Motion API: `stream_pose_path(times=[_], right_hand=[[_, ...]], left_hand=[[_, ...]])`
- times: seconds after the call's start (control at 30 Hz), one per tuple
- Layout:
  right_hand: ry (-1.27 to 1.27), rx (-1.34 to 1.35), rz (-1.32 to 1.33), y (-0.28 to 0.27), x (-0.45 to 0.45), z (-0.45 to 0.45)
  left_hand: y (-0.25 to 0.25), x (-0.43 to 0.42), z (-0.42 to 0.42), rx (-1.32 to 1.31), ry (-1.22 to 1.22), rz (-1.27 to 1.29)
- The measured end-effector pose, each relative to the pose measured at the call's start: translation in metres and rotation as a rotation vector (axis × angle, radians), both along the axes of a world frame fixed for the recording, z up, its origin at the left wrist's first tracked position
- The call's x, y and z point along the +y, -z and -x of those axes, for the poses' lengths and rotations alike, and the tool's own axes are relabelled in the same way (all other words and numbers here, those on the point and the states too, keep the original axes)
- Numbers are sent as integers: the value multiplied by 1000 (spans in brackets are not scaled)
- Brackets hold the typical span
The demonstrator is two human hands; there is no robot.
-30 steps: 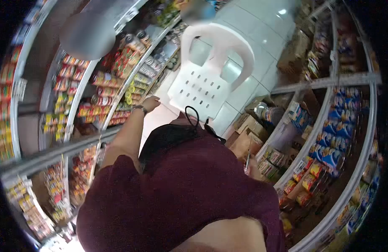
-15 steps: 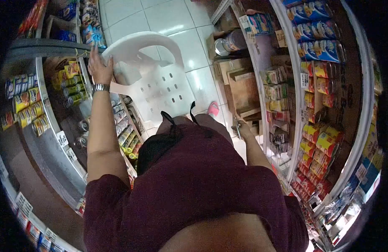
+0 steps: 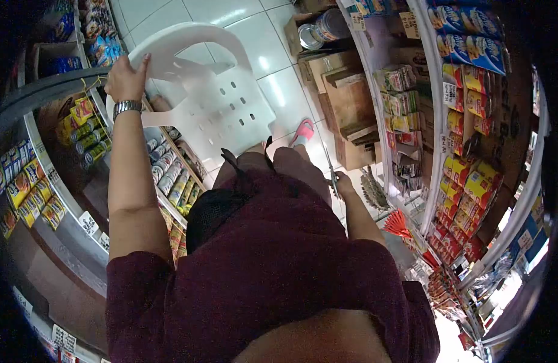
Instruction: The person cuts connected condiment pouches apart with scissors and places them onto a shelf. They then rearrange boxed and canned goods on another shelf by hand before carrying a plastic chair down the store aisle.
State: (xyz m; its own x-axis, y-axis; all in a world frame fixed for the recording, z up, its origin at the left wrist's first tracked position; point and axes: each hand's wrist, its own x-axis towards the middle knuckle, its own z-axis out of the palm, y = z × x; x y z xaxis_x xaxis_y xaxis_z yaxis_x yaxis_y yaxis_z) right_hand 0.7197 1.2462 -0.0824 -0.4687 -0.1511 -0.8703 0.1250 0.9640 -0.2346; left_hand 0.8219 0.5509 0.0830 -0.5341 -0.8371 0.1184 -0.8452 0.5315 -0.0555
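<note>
A white plastic chair with slots in its seat stands on the tiles before me. My left hand, a metal watch on its wrist, is closed on the chair's left side, thumb up along the edge. Low at my right side, my right hand is closed around a thin, greyish, elongated object. Its kind does not show, and my fingers partly cover it.
Shelves of cans run along the left. On the right are cardboard boxes, large tins and racks of packets. A red bristled item sits low right. A pink slipper is on a foot on the floor.
My left hand's fingers, stretched out before, are now curled at the chair's edge. The view has shifted, so the chair and slipper sit higher; the red bristled item has come into sight.
</note>
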Motion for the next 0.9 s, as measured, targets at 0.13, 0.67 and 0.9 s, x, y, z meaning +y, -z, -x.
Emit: stream_pose_path(times=[0.13, 0.67, 0.9], right_hand=[[158, -67, -7, -50, -60, 13], [57, -30, -72, -95, -108, 18], [-468, 127, 32, -85, -119, 47]], left_hand=[[3, -2, -3, 32, 0, -3], [-2, 5, -12, 46, -31, 27], [-27, 5, -12, 312, -125, -256]])
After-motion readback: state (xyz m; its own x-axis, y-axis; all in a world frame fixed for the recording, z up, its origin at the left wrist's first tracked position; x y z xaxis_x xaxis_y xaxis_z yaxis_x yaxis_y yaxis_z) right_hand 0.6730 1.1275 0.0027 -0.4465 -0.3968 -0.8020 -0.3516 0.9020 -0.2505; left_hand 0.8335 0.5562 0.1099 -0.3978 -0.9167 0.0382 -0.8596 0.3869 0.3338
